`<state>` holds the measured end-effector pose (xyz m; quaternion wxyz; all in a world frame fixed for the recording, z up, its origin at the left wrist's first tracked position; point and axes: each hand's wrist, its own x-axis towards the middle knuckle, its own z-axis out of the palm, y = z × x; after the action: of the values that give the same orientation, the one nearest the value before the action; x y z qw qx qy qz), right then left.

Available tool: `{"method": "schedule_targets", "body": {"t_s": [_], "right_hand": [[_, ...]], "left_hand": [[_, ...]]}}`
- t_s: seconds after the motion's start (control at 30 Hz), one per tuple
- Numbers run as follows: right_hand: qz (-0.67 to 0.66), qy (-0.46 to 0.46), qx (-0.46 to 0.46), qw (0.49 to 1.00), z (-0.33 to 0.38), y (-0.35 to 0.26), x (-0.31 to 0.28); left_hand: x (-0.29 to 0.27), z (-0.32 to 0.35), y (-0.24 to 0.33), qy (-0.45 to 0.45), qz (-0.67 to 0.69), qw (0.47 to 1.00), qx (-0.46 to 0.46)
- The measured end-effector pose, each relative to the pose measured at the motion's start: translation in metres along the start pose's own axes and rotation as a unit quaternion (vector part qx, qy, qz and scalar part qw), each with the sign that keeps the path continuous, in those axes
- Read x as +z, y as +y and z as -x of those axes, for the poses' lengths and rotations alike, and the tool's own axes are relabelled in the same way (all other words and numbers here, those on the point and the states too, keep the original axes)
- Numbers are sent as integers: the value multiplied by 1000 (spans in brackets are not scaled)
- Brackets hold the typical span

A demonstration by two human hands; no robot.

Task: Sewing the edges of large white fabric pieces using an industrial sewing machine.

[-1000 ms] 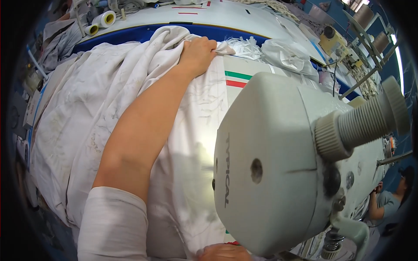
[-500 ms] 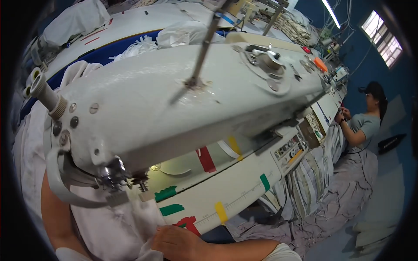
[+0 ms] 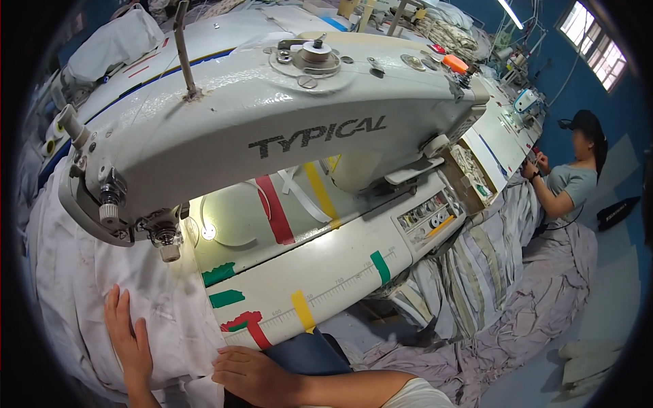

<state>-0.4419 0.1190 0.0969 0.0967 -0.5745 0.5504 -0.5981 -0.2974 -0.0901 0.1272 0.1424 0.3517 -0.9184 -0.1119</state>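
Workroom: dark blue wall [image 3: 581, 85] with a bright barred window [image 3: 595, 44]; at the right, a co-worker in a grey-green shirt [image 3: 571, 183] and dark cap.
Desk: long off-white desk [image 3: 340, 255] with a printed ruler and strips of red tape [image 3: 257, 334].
Machine: glossy white sewing machine [image 3: 190, 129] spanning the desk.
Cloth: large white, softly creased fabric sheet [image 3: 166, 299], over the desk's left end, beneath the machine's head.
Left hand: the left hand [image 3: 128, 333] lies on the cloth, fingers straight, clasping nothing; a second ago it clutched a fold at the far side.
Right hand: the right hand [image 3: 255, 377] bends over the cloth's near right edge; I cannot tell whether it pinches fabric.
View: swung rightward over that second, bringing the machine's long arm into sight.
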Motion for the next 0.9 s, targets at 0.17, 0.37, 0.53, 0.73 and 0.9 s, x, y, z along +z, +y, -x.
{"method": "schedule_targets", "body": {"t_s": [0.17, 0.37, 0.53, 0.73, 0.9], "right_hand": [[-36, -8, -4, 999, 11, 5, 1], [-49, -5, -15, 999, 12, 8, 0], [-48, -10, -20, 999, 9, 7, -4], [8, -28, -63, 998, 5, 7, -8], [-61, -17, -30, 998, 8, 8, -7]], "left_hand": [[4, -10, -1, 20, 17, 1000, -3], [5, -15, -2, 18, 31, 999, 3], [6, -15, -6, 19, 23, 1000, 3], [9, -15, -11, 27, 47, 998, 6], [10, -15, -13, 28, 35, 999, 8]]}}
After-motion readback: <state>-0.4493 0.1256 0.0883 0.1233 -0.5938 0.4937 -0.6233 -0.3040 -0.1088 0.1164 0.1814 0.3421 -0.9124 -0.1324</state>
